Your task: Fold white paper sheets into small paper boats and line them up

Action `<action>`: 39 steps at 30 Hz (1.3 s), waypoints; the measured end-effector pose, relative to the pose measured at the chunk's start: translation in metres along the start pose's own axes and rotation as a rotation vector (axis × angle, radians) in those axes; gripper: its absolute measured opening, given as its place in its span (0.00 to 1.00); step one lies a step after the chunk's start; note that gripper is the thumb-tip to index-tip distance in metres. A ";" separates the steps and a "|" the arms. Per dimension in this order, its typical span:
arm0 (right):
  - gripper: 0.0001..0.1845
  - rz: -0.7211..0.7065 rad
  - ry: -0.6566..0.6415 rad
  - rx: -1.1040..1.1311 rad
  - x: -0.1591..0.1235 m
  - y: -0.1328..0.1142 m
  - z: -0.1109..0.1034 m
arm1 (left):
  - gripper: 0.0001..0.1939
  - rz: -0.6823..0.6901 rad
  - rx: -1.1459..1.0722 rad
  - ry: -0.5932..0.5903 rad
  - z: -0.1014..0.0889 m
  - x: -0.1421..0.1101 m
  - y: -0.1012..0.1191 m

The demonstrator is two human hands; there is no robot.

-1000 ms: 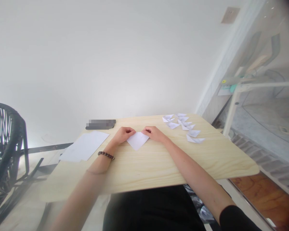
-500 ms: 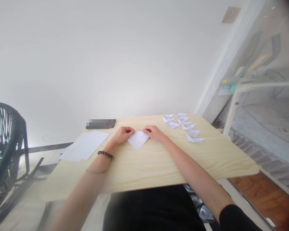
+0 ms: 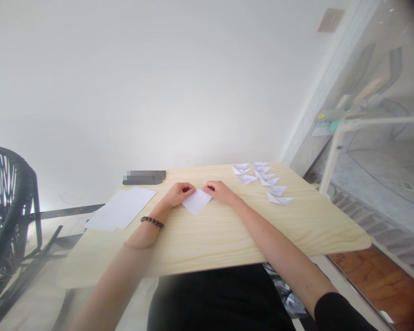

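A small white sheet of paper (image 3: 196,203), turned with one corner toward me, lies at the middle of the wooden table (image 3: 207,243). My left hand (image 3: 180,194) pinches its far left edge between thumb and fingers. On the far right edge, my right hand (image 3: 219,191) grips it in the same way, the two hands' fingertips close together. A beaded bracelet circles my left wrist. Whether the far edge is folded over is hard to see under the fingers.
Several folded white paper boats (image 3: 279,200) stand in a cluster at the table's back right. Flat white sheets (image 3: 122,209) lie at the left, partly over the edge, before a dark blurred-out object (image 3: 144,177). A woven chair (image 3: 12,197) stands left; a wall (image 3: 193,92) rises behind.
Both hands have drawn slightly closer together along the paper's far edge. The paper's near corner has shifted a little to the left. The boats and flat sheets stay put.
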State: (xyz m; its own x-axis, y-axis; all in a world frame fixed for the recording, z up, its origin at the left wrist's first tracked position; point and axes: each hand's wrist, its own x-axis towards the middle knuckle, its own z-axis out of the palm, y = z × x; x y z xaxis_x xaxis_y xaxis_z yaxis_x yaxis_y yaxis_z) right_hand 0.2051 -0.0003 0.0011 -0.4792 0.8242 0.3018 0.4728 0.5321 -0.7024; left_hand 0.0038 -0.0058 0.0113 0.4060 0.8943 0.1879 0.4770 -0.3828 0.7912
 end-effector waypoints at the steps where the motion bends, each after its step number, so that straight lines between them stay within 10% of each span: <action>1: 0.16 -0.001 0.000 0.000 0.000 0.000 0.000 | 0.18 0.004 0.006 0.001 0.000 0.000 0.001; 39: 0.13 0.047 -0.074 0.059 -0.003 -0.001 -0.007 | 0.19 -0.002 0.090 0.098 -0.001 0.005 -0.006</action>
State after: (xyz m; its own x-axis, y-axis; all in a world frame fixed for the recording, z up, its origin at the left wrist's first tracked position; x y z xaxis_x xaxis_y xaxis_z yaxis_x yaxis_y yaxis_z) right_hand 0.2114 -0.0018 0.0053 -0.5119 0.8301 0.2209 0.4525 0.4792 -0.7521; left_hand 0.0025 0.0015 0.0080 0.3286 0.9120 0.2456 0.5481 -0.3959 0.7368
